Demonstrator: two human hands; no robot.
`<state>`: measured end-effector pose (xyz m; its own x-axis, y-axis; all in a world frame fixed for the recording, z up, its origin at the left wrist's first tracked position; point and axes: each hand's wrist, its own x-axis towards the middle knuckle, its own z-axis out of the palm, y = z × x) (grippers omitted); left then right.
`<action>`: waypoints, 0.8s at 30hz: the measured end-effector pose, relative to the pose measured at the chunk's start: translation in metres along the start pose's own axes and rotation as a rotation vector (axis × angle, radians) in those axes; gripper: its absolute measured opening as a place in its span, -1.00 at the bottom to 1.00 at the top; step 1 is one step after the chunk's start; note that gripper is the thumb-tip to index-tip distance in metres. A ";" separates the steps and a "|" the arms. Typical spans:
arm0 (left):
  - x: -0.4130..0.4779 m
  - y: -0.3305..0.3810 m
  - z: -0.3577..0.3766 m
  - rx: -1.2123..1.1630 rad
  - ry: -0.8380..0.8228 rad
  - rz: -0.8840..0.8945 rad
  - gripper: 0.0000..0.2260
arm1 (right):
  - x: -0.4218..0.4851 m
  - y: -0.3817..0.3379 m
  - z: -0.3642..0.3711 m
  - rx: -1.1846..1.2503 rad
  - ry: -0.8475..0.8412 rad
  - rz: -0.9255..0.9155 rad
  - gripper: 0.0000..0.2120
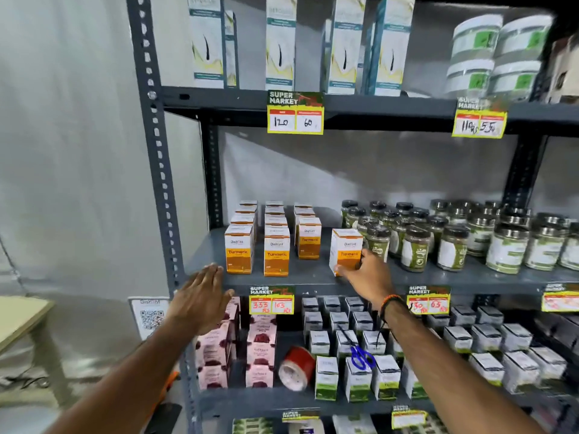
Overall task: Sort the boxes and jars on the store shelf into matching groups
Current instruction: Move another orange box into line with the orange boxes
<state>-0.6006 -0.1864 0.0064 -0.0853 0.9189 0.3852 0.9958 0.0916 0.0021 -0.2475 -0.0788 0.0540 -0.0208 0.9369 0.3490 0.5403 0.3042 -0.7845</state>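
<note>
Right hand [368, 272]: we hold a Turmeric box [346, 252] at its lower right corner, thumb under the front edge and fingers round the side; the grip is pinched on the box, which sits tilted on the middle shelf [313, 278].
Left hand [203, 300]: we keep it flat with fingers spread, the grip holding nothing, hovering in front of the shelf's front left edge near the grey upright post [159, 170].
Turmeric rows [275, 242]: three rows of white-and-orange boxes run front to back on the left part of the middle shelf, upright; the held box stands apart to their right, between them and the jars.
Spice jars [416, 245]: dark-lidded jars with green labels crowd the right part of the same shelf, the nearest just beside the held box.
Silver-lidded jars [507, 245]: further right, with pale green labels.
Top shelf: tall white-and-teal boxes [280, 42] stand in a line; stacked white tubs [498, 54] sit to the right.
Lower shelf: pink boxes [260, 349] at left, a red tape roll [297, 368] lying beside them, green-and-white boxes [357, 377] in rows with blue-handled scissors [360, 355] resting on top.
Price tags: a yellow tag [295, 113] reading 120 and 60 hangs from the top shelf edge; another [271, 300] hangs below the Turmeric rows.
Wrist: a beaded band [391, 300] circles our right wrist.
</note>
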 end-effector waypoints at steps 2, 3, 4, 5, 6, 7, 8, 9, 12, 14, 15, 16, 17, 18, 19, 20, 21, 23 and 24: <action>0.000 0.002 0.002 -0.017 0.013 -0.005 -0.25 | 0.005 -0.001 0.004 -0.002 0.004 0.012 -0.63; 0.000 0.001 0.003 -0.023 0.021 -0.007 -0.25 | 0.006 -0.001 0.007 -0.006 0.014 0.014 -0.61; 0.000 0.000 0.004 -0.028 0.027 -0.011 -0.25 | 0.007 -0.003 0.011 -0.005 0.016 0.015 -0.59; 0.001 -0.001 0.004 -0.034 0.024 -0.018 -0.25 | 0.009 -0.005 0.015 -0.013 0.013 0.014 -0.56; 0.001 -0.001 0.006 -0.040 0.025 -0.020 -0.26 | 0.011 -0.007 0.019 -0.012 0.008 0.016 -0.52; 0.000 -0.001 0.006 -0.051 0.024 -0.025 -0.26 | 0.012 -0.009 0.022 -0.020 0.002 0.019 -0.49; 0.000 0.000 0.006 -0.060 0.029 -0.029 -0.27 | 0.012 -0.012 0.025 -0.020 0.001 0.023 -0.46; 0.000 0.000 0.006 -0.063 0.028 -0.031 -0.27 | 0.013 -0.015 0.028 -0.017 0.008 0.032 -0.43; -0.001 0.000 0.006 -0.056 0.031 -0.024 -0.27 | 0.012 -0.020 0.039 0.014 0.023 0.039 -0.43; -0.001 -0.002 0.008 -0.048 0.036 -0.020 -0.26 | 0.008 -0.020 0.048 0.020 0.025 0.019 -0.50; 0.000 -0.002 0.008 -0.048 0.036 -0.018 -0.26 | 0.007 -0.019 0.052 0.007 0.025 0.003 -0.52; 0.000 -0.002 0.008 -0.043 0.040 -0.017 -0.25 | 0.006 -0.019 0.056 -0.006 0.026 -0.011 -0.55; -0.001 -0.002 0.008 -0.046 0.038 -0.017 -0.25 | 0.004 -0.019 0.059 -0.018 0.019 -0.020 -0.57; -0.001 -0.002 0.008 -0.053 0.037 -0.014 -0.24 | 0.002 -0.020 0.060 -0.013 0.012 -0.033 -0.59; -0.001 -0.001 0.007 -0.049 0.035 -0.011 -0.24 | 0.000 -0.021 0.062 -0.017 0.008 -0.038 -0.61; -0.001 -0.001 0.007 -0.045 0.035 -0.010 -0.23 | -0.001 -0.022 0.062 -0.016 0.005 -0.042 -0.61; -0.002 -0.001 0.006 -0.045 0.026 -0.013 -0.23 | -0.004 -0.023 0.062 -0.028 0.002 -0.046 -0.61; -0.001 -0.002 0.005 -0.043 0.016 -0.005 -0.23 | -0.006 -0.023 0.063 -0.048 -0.003 -0.057 -0.61; -0.002 -0.002 0.007 -0.035 0.016 0.000 -0.24 | -0.007 -0.023 0.064 -0.050 0.000 -0.059 -0.61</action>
<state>-0.6026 -0.1857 -0.0004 -0.0851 0.9127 0.3997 0.9964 0.0778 0.0347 -0.3134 -0.0813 0.0369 -0.0540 0.9175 0.3940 0.5791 0.3502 -0.7362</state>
